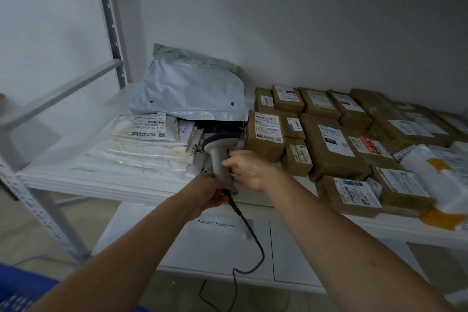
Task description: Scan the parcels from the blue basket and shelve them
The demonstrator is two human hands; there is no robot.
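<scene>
Both hands are on the scanner, at the front edge of the white shelf, approx. mid-frame. The left hand has its fingers curled round the bottom of the handle, right where the black cable comes out. The right hand grips the handle higher up from the right side, w/ fingers bent onto it & thumb on top. The scanner's head points away from the person, toward the dark gap under the grey mailer bag. The cable hangs down in front of the lower shelf & loops near the floor.

Parcels on the shelf:
- The grey mailer bag is at the back left, lying on top of other items.
- The white flat mailers are stacked in front of it & left of the scanner. The top one has a label w/ barcode facing up.
- The brown boxes are in rows right of the scanner, touching each other, labels up.
- The white padded parcel w/ orange patches is at the far right, resting on the boxes.

Only a corner of the blue basket shows, bottom left, well below the shelf; can't tell what's in it. The grey metal post stands at the back left.
</scene>
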